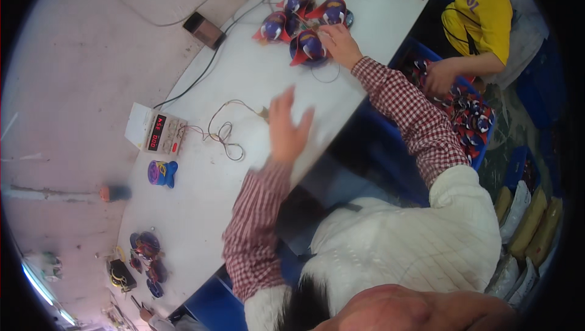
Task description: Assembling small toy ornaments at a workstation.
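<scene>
My left hand hovers over the white table, fingers spread and holding nothing. A thin cable lies on the tabletop to its left. Farther off, my right hand reaches into a cluster of purple-and-red rounded toy parts with white eye-like marks. Its fingers are bent against the edge of the nearest toy part; the fingertips are partly hidden. Close around sit another toy part at the left, one at the back and one at the right. A thin wire loop hangs below the nearest one.
A power supply with a red display and a blue-purple roll stand at left. More parts lie at the near-left end. At right, a blue crate holds many similar parts, with a co-worker in yellow reaching into it.
</scene>
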`<state>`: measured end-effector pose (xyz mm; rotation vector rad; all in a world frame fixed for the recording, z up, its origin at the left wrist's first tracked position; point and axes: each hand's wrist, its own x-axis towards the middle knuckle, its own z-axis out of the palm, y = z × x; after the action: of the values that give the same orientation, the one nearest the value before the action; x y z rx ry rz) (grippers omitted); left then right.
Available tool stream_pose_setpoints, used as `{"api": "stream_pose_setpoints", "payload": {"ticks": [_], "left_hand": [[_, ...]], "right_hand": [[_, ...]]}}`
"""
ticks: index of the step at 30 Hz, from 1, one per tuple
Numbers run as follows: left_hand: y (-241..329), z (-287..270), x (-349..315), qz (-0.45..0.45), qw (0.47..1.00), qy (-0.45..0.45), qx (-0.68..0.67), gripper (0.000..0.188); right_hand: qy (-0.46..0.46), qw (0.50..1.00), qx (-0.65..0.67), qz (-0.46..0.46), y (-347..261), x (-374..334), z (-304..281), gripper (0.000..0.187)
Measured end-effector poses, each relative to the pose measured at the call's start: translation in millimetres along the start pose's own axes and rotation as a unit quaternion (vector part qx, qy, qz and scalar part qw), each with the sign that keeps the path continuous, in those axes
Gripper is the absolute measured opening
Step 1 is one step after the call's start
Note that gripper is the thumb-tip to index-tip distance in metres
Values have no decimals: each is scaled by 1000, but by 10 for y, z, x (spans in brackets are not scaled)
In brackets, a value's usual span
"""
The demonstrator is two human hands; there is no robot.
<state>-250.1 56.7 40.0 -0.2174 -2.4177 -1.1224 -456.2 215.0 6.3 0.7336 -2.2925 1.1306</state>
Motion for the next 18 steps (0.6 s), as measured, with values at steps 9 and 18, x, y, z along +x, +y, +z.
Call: {"api": "stream_pose_setpoints", "payload": {"ticks": [9, 18], "left_hand": [[-533, 966, 1447, -170, 944, 8, 282, 87], [-461, 874, 1006, -191, 964, 11, 184, 25]], "right_hand": [[-179, 969, 159, 59, 211, -147, 62, 22], [-71, 983, 171, -8, 1304, 126, 661, 27]]}}
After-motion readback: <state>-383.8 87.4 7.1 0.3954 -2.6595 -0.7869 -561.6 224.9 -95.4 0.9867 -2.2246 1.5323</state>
